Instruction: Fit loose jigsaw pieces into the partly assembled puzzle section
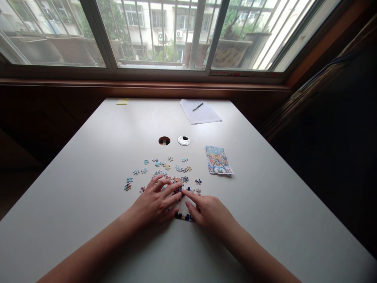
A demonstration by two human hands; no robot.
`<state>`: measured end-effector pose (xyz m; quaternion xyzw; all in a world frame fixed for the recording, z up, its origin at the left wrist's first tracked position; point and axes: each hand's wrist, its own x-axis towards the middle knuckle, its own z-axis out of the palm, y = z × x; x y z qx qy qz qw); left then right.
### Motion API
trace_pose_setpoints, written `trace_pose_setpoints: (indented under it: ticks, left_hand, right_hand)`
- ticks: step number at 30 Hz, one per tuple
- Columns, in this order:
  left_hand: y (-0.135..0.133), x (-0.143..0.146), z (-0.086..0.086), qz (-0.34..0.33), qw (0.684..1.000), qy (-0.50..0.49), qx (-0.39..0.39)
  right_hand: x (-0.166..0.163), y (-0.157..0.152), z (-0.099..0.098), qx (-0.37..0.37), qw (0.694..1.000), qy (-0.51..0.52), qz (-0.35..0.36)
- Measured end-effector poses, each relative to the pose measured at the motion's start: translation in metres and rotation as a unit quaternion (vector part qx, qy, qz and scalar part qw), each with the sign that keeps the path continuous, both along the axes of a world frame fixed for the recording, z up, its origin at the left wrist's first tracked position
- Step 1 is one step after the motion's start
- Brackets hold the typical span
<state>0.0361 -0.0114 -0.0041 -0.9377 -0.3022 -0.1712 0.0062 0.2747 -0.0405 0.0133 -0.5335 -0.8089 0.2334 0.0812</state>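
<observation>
Gently pressing jigsaw pieces flat: left hand splayed open, right hand loosely open, perhaps pinching nothing; best aligning edges first.

Both hands rest palm down on the white table. Left hand has fingers spread over loose puzzle pieces. Right hand lies just beside it, forefinger extended onto a piece, thumb touching a joined strip of pieces at the near edge. Picture card lies right of the scatter. Far side: paper sheet with pen, yellow note pad.
</observation>
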Motion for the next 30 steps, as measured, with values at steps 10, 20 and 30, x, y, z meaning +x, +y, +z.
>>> trace_pose_setpoints:
  ticks: [10, 20, 30]
  left_hand:
    - [0.000, 0.000, 0.001, 0.000, 1.000, 0.004, 0.003]
    - [0.000, 0.000, 0.001, 0.002, 1.000, 0.009, 0.005]
    - [0.001, 0.001, -0.004, 0.004, 1.000, -0.004, 0.015]
  right_hand:
    - [0.007, 0.002, 0.006, 0.039, 0.998, -0.054, 0.005]
    - [0.006, 0.003, -0.004, 0.066, 0.993, -0.095, 0.024]
    - [0.003, 0.003, -0.001, 0.080, 0.991, -0.104, 0.013]
